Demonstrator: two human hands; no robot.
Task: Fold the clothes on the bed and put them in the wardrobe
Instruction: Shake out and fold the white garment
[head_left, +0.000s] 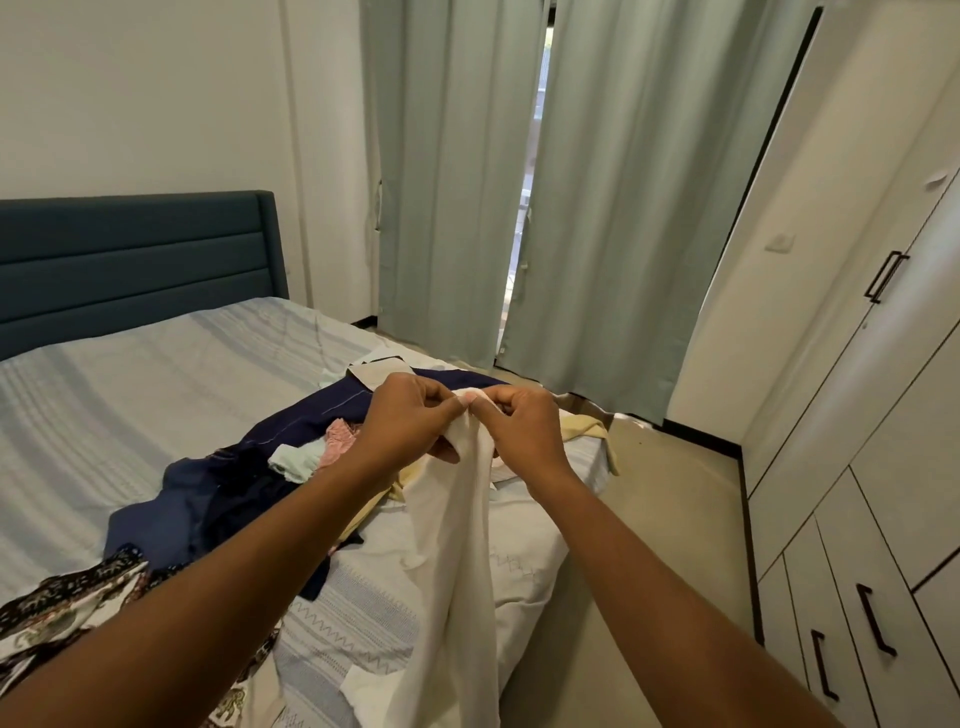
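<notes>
I had my left hand (410, 415) and right hand (524, 421) both pinching the white garment (457, 545) at 1 spot above the bed (156, 395), so that narrow hold risked it slipping onto the clothes pile (249, 467).

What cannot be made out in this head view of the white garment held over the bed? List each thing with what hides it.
Head view:
- white garment: its type; it hangs bunched from the left hand and right hand, cut off by the bottom edge.
- patterned cloth: partly under the left forearm, cut by the left edge.
- wardrobe: contents, behind shut doors.
- navy garment: shape, crumpled under a pink cloth.
</notes>
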